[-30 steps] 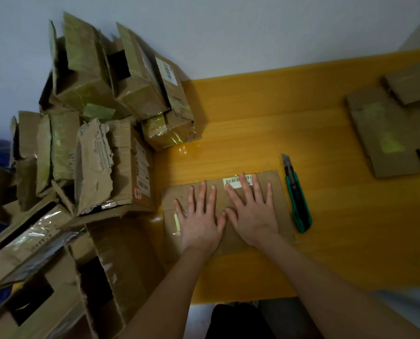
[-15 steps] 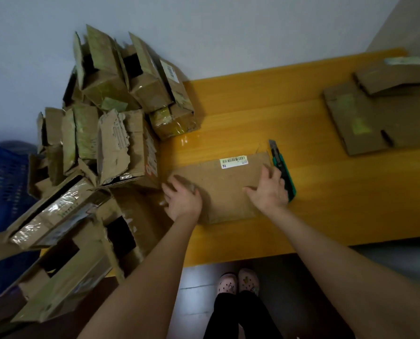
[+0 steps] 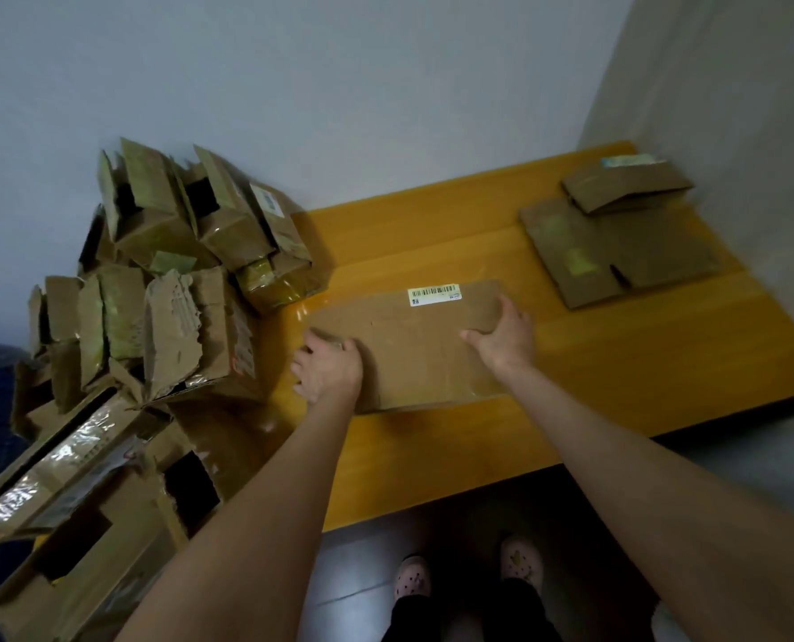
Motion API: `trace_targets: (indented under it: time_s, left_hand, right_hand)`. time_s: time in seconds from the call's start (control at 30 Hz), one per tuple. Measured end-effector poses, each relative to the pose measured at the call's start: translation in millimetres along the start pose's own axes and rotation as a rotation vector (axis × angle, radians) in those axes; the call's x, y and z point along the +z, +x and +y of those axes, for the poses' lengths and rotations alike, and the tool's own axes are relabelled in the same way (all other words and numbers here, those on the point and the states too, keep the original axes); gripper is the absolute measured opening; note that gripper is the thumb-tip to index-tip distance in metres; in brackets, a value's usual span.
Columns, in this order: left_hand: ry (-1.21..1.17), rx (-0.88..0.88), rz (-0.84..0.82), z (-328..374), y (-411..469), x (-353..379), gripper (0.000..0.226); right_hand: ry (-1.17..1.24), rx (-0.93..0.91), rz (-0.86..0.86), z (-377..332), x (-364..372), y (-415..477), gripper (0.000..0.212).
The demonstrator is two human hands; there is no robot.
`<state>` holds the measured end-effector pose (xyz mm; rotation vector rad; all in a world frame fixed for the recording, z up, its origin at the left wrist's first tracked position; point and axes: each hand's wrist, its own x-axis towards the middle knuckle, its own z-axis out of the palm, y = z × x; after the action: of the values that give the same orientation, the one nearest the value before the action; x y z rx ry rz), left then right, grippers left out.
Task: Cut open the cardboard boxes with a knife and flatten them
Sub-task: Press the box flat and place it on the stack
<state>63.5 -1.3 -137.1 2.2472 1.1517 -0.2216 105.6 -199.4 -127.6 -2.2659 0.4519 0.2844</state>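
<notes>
- Yellow table (image 3: 617, 363): fills most of the view and is tucked into a wall corner.
- Pile of uncut boxes (image 3: 177, 280): heaped on the left end, leaning and hanging over the edge. It looks tippy to me, and a careless left elbow could bring it down.
- Flat stack (image 3: 617, 252): far right corner, well away from the hands.
- Flattened box (image 3: 409, 349): mid-table, held between both hands. Too blurry to tell if it's lifted or just sliding.
- Left hand (image 3: 328, 370): fingers curled over the sheet's left edge.
- Right hand (image 3: 501, 340): thumb on top, fingers wrapped round the right edge. Floppy card held only at the ends could sag or fold back up.
- Barcode label (image 3: 434, 294): on the sheet's far edge.
- Knife: can't see it. If it's under the sheet, dragging could sweep it off the table.
</notes>
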Motion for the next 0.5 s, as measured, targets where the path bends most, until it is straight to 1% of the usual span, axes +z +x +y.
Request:
trace_targets:
  time_s: [0.2,0.5]
  left_hand:
    - [-0.09,-0.008,-0.021,53,-27,20,0.065]
    - [-0.219,-0.047,-0.057,131,-90,81,0.078]
  right_hand:
    - [0.009,-0.005,0.01,17,-53,26,0.08]
    - [0.04,-0.031,-0.042,77,-145,79,0.075]
